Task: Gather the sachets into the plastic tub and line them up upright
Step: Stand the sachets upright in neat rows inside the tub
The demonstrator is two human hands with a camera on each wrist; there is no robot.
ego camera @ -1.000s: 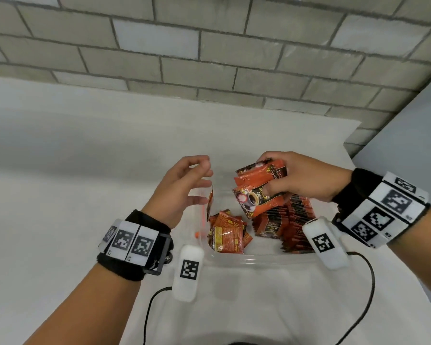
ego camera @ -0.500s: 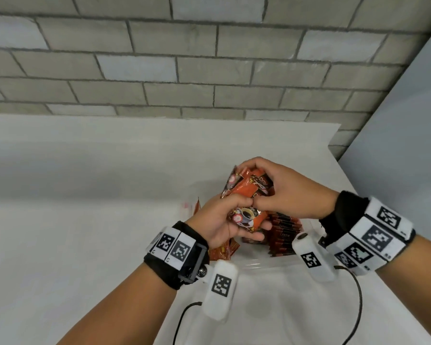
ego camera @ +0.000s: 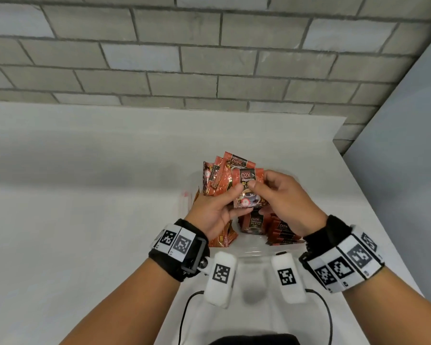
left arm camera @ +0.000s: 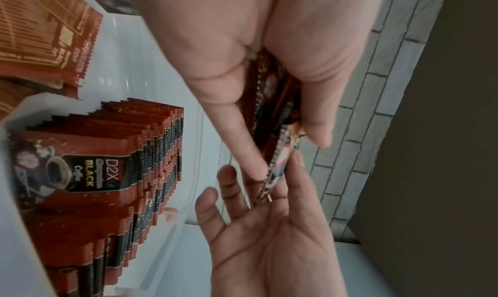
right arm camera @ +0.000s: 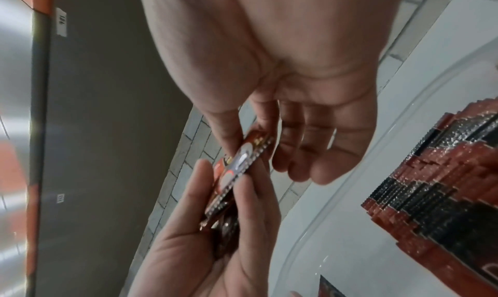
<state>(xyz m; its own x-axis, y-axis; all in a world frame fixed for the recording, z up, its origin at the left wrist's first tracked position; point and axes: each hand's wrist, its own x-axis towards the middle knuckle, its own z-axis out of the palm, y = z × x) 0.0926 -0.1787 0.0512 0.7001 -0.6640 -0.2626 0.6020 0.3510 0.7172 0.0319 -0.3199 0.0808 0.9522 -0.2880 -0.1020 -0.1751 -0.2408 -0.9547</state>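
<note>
Both hands hold a fanned bundle of red-orange coffee sachets (ego camera: 225,179) above the clear plastic tub (ego camera: 255,253). My left hand (ego camera: 230,195) grips the bundle from below, thumb on the front. My right hand (ego camera: 259,181) pinches the front sachet (ego camera: 248,192) between thumb and forefinger. In the left wrist view the sachets (left arm camera: 275,114) show edge-on between the left hand's fingers (left arm camera: 242,144), with the right hand (left arm camera: 269,227) below. Inside the tub a row of sachets (ego camera: 281,232) stands upright on the right, also visible as a packed row (left arm camera: 113,163) (right arm camera: 444,184).
A few loose sachets (ego camera: 223,236) lie in the tub's left part under my left wrist. The tub stands on a white table (ego camera: 85,220) that meets a grey brick wall (ego camera: 209,58). A grey panel (ego camera: 408,145) closes off the right side. Cables (ego camera: 187,310) trail by the near edge.
My left hand has come across from the tub's left side and taken hold of the bundle that the right hand held alone. The sachets now stand more upright and fanned.
</note>
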